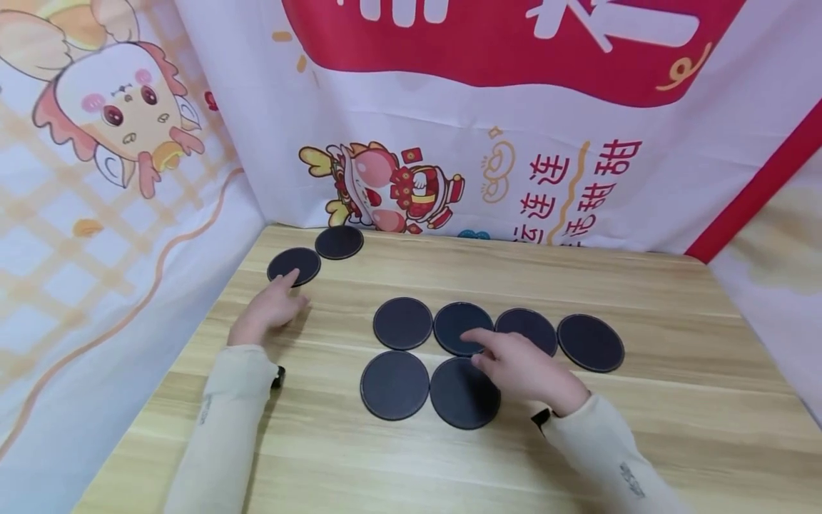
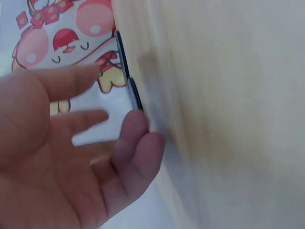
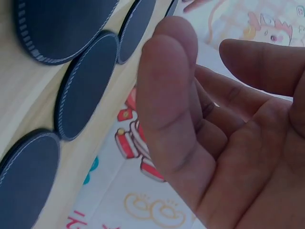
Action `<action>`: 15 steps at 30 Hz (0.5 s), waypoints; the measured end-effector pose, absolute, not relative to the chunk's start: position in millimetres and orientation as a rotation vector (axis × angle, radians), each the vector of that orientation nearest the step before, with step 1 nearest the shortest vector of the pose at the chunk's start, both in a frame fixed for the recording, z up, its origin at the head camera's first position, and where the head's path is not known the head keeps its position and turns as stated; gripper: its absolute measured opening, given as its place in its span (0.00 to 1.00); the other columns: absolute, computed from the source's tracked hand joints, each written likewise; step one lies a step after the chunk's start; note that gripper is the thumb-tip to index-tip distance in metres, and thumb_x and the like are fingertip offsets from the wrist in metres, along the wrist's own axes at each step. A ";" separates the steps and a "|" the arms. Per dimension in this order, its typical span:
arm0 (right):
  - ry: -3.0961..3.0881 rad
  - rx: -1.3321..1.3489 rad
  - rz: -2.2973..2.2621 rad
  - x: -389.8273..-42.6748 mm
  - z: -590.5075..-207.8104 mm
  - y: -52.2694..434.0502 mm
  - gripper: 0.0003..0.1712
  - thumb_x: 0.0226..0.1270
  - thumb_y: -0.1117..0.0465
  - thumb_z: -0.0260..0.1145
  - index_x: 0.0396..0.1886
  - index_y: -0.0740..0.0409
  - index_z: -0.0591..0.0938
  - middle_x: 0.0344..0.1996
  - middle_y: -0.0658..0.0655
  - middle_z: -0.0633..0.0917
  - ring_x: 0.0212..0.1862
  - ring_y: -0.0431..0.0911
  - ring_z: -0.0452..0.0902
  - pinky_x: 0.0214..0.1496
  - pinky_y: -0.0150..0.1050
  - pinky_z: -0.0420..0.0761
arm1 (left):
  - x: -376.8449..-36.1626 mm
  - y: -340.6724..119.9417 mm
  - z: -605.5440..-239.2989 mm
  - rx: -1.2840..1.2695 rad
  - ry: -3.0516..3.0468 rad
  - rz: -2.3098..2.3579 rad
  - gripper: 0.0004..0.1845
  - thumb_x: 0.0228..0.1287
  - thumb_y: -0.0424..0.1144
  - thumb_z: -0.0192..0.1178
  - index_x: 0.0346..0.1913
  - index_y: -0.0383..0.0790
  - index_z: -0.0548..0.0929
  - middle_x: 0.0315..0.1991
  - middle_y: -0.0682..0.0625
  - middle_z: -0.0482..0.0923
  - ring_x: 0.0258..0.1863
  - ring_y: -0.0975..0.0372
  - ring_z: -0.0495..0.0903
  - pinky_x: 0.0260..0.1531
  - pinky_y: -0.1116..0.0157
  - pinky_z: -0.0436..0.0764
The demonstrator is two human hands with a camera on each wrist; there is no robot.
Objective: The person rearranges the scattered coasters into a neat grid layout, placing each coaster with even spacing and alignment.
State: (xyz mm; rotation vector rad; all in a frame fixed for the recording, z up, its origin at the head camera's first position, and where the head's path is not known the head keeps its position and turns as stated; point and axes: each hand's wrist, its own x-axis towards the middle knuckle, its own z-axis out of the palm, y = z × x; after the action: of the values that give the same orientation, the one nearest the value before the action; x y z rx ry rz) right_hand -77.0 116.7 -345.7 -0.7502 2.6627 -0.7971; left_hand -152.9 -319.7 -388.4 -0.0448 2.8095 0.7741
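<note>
Beyond both hands I see a slightly creased white cloth point(image 1: 398, 121) with glossy-looking cartoon prints. Under them lies a flat table point(image 1: 308, 442) of pale, streaky wood grain. The left hand point(image 1: 272, 312), cuffed by a cream sleeve point(image 1: 221, 435), is released and relaxed, its index finger over a near disc point(image 1: 292, 258); a far disc point(image 1: 339, 243) sits just past it. From here, the right hand point(image 1: 523, 364) reads released too, fingers loosely bent above six round, black, leathery-looking discs point(image 1: 402, 323), four in a row, two closer in. I can't tell whether fingertips touch. Pale stitching point(image 3: 29, 46) trims the rims.
</note>
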 end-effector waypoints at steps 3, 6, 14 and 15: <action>2.643 -0.762 -0.770 -80.0 -343.7 104.6 0.22 0.75 0.64 0.62 0.66 0.59 0.77 0.18 0.45 0.76 0.24 0.40 0.71 0.38 0.42 0.75 | -157.7 -322.0 -389.1 -0.029 2.772 0.732 0.39 0.79 0.47 0.49 0.81 0.35 0.44 0.77 0.26 0.39 0.75 0.33 0.43 0.71 0.38 0.47; 2.637 -0.783 -0.737 -84.6 -343.0 92.6 0.22 0.76 0.63 0.62 0.67 0.59 0.77 0.19 0.45 0.77 0.25 0.40 0.72 0.41 0.43 0.76 | -162.3 -323.4 -392.7 -0.004 2.775 0.678 0.39 0.78 0.47 0.49 0.81 0.35 0.46 0.76 0.28 0.46 0.73 0.33 0.48 0.70 0.38 0.51; 2.480 -0.777 -0.803 -105.8 -344.2 51.1 0.21 0.78 0.61 0.59 0.68 0.58 0.77 0.29 0.56 0.83 0.24 0.45 0.74 0.35 0.43 0.78 | -163.7 -297.7 -380.4 0.148 2.719 0.816 0.31 0.79 0.46 0.51 0.76 0.33 0.63 0.61 0.32 0.76 0.47 0.42 0.81 0.52 0.45 0.77; 2.412 -0.757 -0.874 -110.8 -345.1 43.0 0.21 0.79 0.61 0.58 0.68 0.58 0.76 0.33 0.59 0.83 0.26 0.46 0.76 0.34 0.43 0.80 | -164.4 -293.9 -379.6 0.165 2.663 0.896 0.30 0.79 0.46 0.51 0.75 0.34 0.64 0.55 0.33 0.79 0.37 0.46 0.82 0.44 0.48 0.81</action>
State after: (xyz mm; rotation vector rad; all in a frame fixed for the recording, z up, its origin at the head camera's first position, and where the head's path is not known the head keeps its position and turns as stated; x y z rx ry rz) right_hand -110.8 43.0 -345.1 -0.7571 2.4121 -0.8743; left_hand -164.4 -293.9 -379.6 0.1646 2.6632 0.8956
